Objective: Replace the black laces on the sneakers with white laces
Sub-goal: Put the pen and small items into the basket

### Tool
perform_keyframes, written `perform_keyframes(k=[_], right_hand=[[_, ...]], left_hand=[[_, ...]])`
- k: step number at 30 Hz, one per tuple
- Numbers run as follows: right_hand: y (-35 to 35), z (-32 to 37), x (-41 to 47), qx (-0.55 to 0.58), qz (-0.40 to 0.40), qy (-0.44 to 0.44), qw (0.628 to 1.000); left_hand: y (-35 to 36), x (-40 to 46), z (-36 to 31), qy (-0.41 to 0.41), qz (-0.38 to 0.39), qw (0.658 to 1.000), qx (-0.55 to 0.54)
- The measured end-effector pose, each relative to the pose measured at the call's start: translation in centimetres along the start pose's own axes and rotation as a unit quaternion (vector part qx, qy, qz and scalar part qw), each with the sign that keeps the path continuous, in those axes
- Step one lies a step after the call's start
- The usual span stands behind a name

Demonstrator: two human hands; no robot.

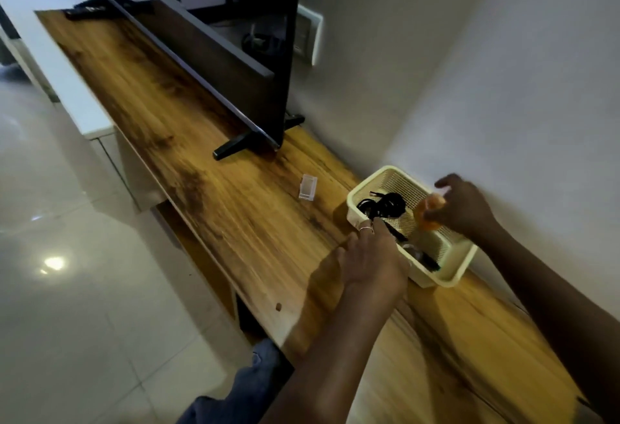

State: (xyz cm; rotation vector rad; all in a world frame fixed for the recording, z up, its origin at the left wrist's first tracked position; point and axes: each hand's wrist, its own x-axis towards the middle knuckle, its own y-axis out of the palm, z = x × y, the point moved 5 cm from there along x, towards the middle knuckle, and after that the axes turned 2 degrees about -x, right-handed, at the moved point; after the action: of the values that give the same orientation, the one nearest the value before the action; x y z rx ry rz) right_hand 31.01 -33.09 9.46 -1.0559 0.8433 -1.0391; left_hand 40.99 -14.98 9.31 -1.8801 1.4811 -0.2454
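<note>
The long brown wooden table stands along the grey wall and carries a big black flat television on short feet. Near the wall sits a pale yellow plastic mesh basket. Inside it lies a bundle of black laces. A small clear plastic box stands on the table, near the basket. The left hand, with rings on one finger, rests at the near rim of the basket; its grip pinches the black laces. The right hand is over the basket, and its grip holds a small orange object, blurred.
</note>
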Motion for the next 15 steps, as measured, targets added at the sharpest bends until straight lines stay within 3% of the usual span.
perform_keyframes(k=[10,12,15], right_hand=[[3.1,-2.5,-2.3,-0.068,0.046,0.019,0.996],[2.5,-1.9,-2.3,-0.061,0.028,0.025,0.997],[0.8,0.8,-2.1,-0.002,-0.063,-0.007,0.998]], left_hand=[[1.8,0.2,-1.2,0.003,0.036,0.999,0.019],[1.6,0.2,-1.1,0.004,0.031,0.999,0.015],[0.7,0.3,-0.3,0.000,0.010,1.000,0.010]])
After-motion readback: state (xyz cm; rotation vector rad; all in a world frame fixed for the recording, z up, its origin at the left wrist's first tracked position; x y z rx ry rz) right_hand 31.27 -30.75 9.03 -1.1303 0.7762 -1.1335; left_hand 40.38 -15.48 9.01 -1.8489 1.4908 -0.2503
